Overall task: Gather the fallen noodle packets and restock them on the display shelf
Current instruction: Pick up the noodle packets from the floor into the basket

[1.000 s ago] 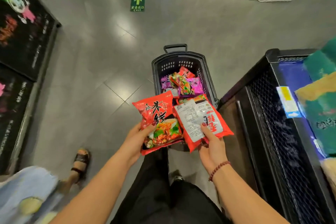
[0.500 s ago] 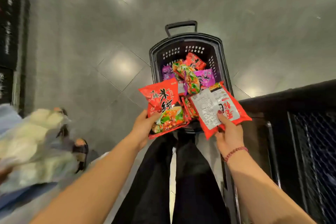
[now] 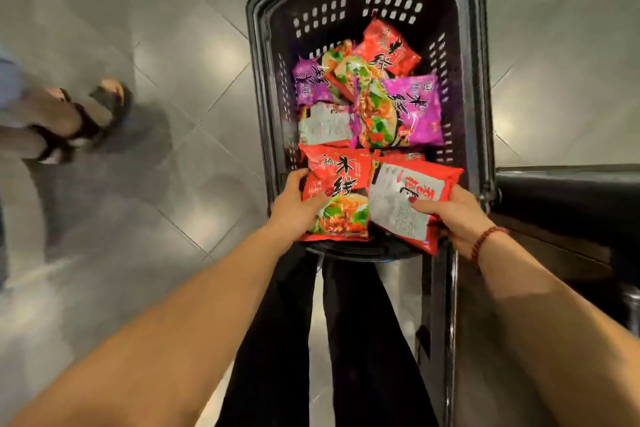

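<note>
Left hand point(image 3: 294, 204) grips a red noodle packet point(image 3: 337, 194) face up and right hand point(image 3: 453, 215) pinches a second red packet point(image 3: 408, 198) back side up, both over the near edge of the black basket point(image 3: 259, 80). Red and purple packets point(image 3: 415, 107) are piled inside, the lower ones hidden and the print blurred. Dark display shelf point(image 3: 568, 198) is cut off at the right; a sandalled foot point(image 3: 79, 121) is smeared at the left.
</note>
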The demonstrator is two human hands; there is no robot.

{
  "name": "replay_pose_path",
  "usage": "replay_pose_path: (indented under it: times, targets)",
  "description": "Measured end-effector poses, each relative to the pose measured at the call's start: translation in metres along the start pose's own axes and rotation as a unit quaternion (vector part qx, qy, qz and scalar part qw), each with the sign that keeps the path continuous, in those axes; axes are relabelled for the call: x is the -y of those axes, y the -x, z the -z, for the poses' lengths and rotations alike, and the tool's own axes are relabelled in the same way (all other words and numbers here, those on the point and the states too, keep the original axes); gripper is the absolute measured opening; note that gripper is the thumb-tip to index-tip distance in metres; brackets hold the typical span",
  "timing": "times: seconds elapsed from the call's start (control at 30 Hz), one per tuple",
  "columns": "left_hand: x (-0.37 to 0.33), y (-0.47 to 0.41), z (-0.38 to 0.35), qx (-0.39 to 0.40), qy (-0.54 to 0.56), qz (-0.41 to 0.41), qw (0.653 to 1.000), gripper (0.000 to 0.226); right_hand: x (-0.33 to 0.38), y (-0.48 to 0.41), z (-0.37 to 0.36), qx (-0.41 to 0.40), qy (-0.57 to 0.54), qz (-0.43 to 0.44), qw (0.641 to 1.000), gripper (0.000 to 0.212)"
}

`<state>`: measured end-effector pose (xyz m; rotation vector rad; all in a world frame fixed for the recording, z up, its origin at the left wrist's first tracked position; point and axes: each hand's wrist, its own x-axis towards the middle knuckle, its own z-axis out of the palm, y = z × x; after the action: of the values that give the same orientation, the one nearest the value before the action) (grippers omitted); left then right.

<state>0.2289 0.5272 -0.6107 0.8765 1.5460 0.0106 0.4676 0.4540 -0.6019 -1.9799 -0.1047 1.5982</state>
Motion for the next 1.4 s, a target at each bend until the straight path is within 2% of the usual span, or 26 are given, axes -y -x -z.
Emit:
replay_pose_path:
  times: [0.1, 0.27, 0.37, 0.43, 0.47, 0.53, 0.57, 0.6, 0.63, 0.77, 0.97, 1.07, 1.17, 1.27, 1.4]
  targets:
    - [0.010, -0.017, -0.011, -0.011, -0.045, -0.017, 0.999, 0.061, -0.004, -0.025, -0.001, 0.025, 0.060, -0.020, 0.998, 0.038]
    - [0.014, -0.045, -0.032, -0.042, -0.120, -0.026, 0.992, 0.059, -0.001, -0.068, 0.007, 0.054, 0.110, -0.055, 0.991, 0.043]
    - [0.026, -0.059, -0.039, -0.054, -0.146, -0.047, 0.987, 0.063, 0.001, -0.085, 0.012, 0.017, 0.207, 0.005, 0.978, 0.044]
    - [0.034, -0.062, -0.044, -0.069, -0.185, -0.091, 0.976, 0.071, -0.003, -0.087, 0.009, -0.091, 0.328, 0.112, 0.934, 0.060]
    - [0.038, -0.063, -0.047, -0.083, -0.233, -0.125, 0.961, 0.075, -0.007, -0.085, 0.004, -0.143, 0.378, 0.186, 0.896, 0.068]
    - [0.040, -0.063, -0.052, -0.105, -0.368, -0.209, 0.900, 0.076, -0.015, -0.075, -0.008, -0.198, 0.496, 0.329, 0.779, 0.075]
    - [0.039, -0.063, -0.053, -0.091, -0.428, -0.244, 0.866, 0.073, -0.020, -0.069, -0.016, -0.192, 0.546, 0.367, 0.728, 0.074]
    - [0.038, -0.065, -0.053, -0.064, -0.478, -0.262, 0.836, 0.071, -0.029, -0.067, -0.021, -0.167, 0.580, 0.378, 0.702, 0.073]
    - [0.039, -0.067, -0.053, -0.038, -0.521, -0.266, 0.810, 0.069, -0.037, -0.064, -0.026, -0.141, 0.605, 0.370, 0.691, 0.074]
    - [0.041, -0.082, -0.044, 0.000, -0.626, -0.252, 0.738, 0.073, -0.069, -0.075, -0.032, -0.079, 0.699, 0.265, 0.660, 0.088]
    - [0.046, -0.092, -0.045, 0.029, -0.657, -0.199, 0.727, 0.074, -0.072, -0.092, -0.033, -0.075, 0.693, 0.262, 0.668, 0.086]
    - [0.040, -0.081, -0.046, 0.020, -0.639, -0.203, 0.741, 0.072, -0.066, -0.087, -0.030, -0.066, 0.699, 0.252, 0.666, 0.084]
    - [0.027, -0.056, -0.041, 0.009, -0.611, -0.222, 0.760, 0.069, -0.054, -0.069, -0.030, -0.076, 0.678, 0.278, 0.676, 0.077]
    - [0.007, -0.019, -0.030, -0.008, -0.570, -0.259, 0.780, 0.065, -0.036, -0.038, -0.030, -0.118, 0.620, 0.309, 0.712, 0.070]
    - [-0.037, 0.040, -0.007, -0.024, -0.516, -0.304, 0.800, 0.052, 0.006, 0.027, -0.031, -0.136, 0.563, 0.299, 0.758, 0.057]
